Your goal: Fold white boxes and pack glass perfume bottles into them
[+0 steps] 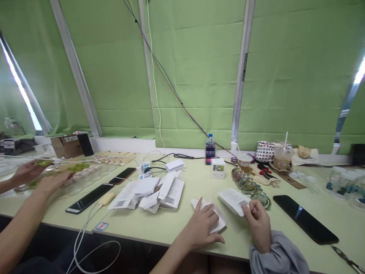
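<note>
2 hands at the front of the bench; left hand palm down, grip spread across the flat packet lying on the bench; right hand bent up at the wrist, grip pinching the near end of the tilted packet; clear jars at far right contain blue-green pieces; straw cup contains brown drink; clear tray at left contains pink and green pieces.
</note>
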The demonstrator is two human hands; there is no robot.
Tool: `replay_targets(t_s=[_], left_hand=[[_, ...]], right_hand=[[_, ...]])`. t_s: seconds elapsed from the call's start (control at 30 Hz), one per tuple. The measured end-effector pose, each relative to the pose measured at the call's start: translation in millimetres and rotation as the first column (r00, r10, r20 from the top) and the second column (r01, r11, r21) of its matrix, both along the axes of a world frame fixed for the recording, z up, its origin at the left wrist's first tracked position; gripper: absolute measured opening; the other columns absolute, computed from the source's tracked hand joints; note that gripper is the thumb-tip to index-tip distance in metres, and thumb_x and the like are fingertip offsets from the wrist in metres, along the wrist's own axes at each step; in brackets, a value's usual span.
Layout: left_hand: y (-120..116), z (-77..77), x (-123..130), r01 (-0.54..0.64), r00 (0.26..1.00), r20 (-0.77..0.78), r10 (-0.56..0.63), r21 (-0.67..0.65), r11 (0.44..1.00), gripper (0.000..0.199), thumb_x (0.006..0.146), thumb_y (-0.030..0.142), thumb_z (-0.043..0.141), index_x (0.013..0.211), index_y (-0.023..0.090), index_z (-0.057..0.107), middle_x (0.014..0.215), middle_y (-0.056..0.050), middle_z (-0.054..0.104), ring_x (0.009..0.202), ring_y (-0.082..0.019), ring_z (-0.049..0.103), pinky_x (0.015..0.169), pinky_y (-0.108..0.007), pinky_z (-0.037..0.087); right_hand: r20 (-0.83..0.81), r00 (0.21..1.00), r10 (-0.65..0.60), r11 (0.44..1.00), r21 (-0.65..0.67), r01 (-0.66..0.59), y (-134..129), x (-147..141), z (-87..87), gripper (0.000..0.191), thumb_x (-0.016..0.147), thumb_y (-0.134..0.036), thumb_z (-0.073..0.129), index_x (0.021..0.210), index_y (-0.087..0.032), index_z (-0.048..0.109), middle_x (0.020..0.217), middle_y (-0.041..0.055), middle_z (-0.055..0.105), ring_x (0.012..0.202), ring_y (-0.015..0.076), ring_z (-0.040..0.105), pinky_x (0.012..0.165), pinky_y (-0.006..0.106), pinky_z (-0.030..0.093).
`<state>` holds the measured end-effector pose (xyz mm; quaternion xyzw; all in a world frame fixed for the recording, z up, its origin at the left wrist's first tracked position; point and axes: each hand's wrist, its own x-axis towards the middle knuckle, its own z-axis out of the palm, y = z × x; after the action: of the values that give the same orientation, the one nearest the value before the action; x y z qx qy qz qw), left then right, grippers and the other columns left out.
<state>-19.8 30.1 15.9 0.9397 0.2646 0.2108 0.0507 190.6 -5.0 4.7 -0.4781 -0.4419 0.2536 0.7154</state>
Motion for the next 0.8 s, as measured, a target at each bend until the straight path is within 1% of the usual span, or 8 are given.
replay_targets(t_s=[0.13, 0.23, 0.4, 0.5, 0.57, 0.67, 0.73, 0.8], left_hand=[[-3, 4.5, -12, 0.109, 0.991, 0.081, -0.103, -0.072, 0.991, 0.049, 0.072, 0.060, 0.065, 0.101, 0.021, 0.061, 0.111, -0.011, 0.064, 0.119, -0.029, 0.052, 0.113, -0.052, 0.014], [-3, 7.4, -15, 0.100, 0.993, 0.069, -0.098, -0.031, 0.994, 0.039, 0.075, 0.047, 0.067, 0.104, 0.021, 0.059, 0.113, -0.010, 0.063, 0.125, -0.029, 0.046, 0.113, -0.051, 0.015], [-1, 7.1, -11, -0.073, 0.984, 0.164, 0.066, 0.035, 0.997, 0.028, 0.087, 0.019, 0.053, 0.114, 0.023, 0.055, 0.122, -0.010, 0.057, 0.130, -0.028, 0.039, 0.111, -0.053, 0.023], [-4, 12.3, -9, -0.085, 0.895, 0.410, 0.175, -0.228, 0.970, 0.030, 0.088, 0.032, 0.054, 0.117, 0.024, 0.056, 0.122, -0.012, 0.056, 0.119, -0.028, 0.049, 0.102, -0.047, 0.037], [-11, 19.7, -7, 0.116, 0.803, 0.551, 0.229, -0.521, 0.846, 0.047, 0.085, 0.052, 0.053, 0.122, 0.023, 0.054, 0.120, -0.013, 0.058, 0.106, -0.027, 0.057, 0.093, -0.044, 0.045], [-25, 32.9, -3, 0.551, 0.641, 0.709, 0.294, -0.691, 0.467, 0.076, 0.078, 0.073, 0.044, 0.131, 0.019, 0.046, 0.119, -0.016, 0.060, 0.099, -0.030, 0.063, 0.080, -0.041, 0.050], [-33, 41.2, 0, 0.635, 0.544, 0.743, 0.390, -0.668, 0.388, 0.068, 0.081, 0.066, 0.050, 0.130, 0.019, 0.047, 0.120, -0.015, 0.061, 0.103, -0.030, 0.062, 0.079, -0.037, 0.050], [-39, 48.8, -1, 0.619, 0.481, 0.731, 0.484, -0.674, 0.403, 0.054, 0.083, 0.048, 0.060, 0.128, 0.020, 0.050, 0.122, -0.013, 0.062, 0.107, -0.028, 0.061, 0.083, -0.034, 0.048]], right_hand=[[0.045, 0.997, 0.063, 0.992, -0.111, -0.057, 0, 2, -3.3, 0.039, 0.075, -0.051, 0.064, 0.081, -0.025, 0.035, 0.045, -0.0096, 0.049, 0.038, 0.0114, 0.043, 0.037, 0.018, 0.031], [0.249, 0.966, -0.067, 0.993, -0.082, 0.089, -3, 0, -8.4, 0.032, 0.078, -0.049, 0.058, 0.091, -0.023, 0.043, 0.051, -0.0054, 0.056, 0.040, 0.0153, 0.051, 0.038, 0.022, 0.038], [0.619, 0.662, -0.423, 0.904, 0.335, 0.264, -12, -10, -13.0, 0.032, 0.087, -0.032, 0.051, 0.116, -0.018, 0.048, 0.083, 0.0070, 0.069, 0.056, 0.0187, 0.064, 0.048, 0.028, 0.049], [0.663, 0.479, -0.576, 0.795, 0.590, 0.140, -17, -15, -7.5, 0.031, 0.088, -0.018, 0.051, 0.118, -0.022, 0.048, 0.079, 0.0043, 0.070, 0.063, 0.0188, 0.065, 0.057, 0.029, 0.052], [0.705, 0.390, -0.592, 0.771, 0.637, 0.019, -23, -18, 0.9, 0.030, 0.091, -0.013, 0.047, 0.119, -0.023, 0.051, 0.076, 0.0037, 0.071, 0.065, 0.0183, 0.065, 0.063, 0.030, 0.051], [0.797, 0.172, -0.579, 0.750, 0.604, -0.270, -33, -25, 20.4, 0.031, 0.096, -0.012, 0.034, 0.113, -0.017, 0.060, 0.085, 0.0080, 0.074, 0.076, 0.0199, 0.065, 0.069, 0.034, 0.046], [0.807, 0.085, -0.584, 0.724, 0.566, -0.394, -37, -32, 35.4, 0.033, 0.096, -0.008, 0.033, 0.106, -0.015, 0.064, 0.084, 0.0074, 0.074, 0.074, 0.0185, 0.064, 0.067, 0.033, 0.043], [0.829, 0.071, -0.555, 0.734, 0.528, -0.427, -39, -40, 49.0, 0.030, 0.095, -0.009, 0.036, 0.100, -0.014, 0.066, 0.082, 0.0076, 0.073, 0.070, 0.0179, 0.063, 0.065, 0.032, 0.043]])
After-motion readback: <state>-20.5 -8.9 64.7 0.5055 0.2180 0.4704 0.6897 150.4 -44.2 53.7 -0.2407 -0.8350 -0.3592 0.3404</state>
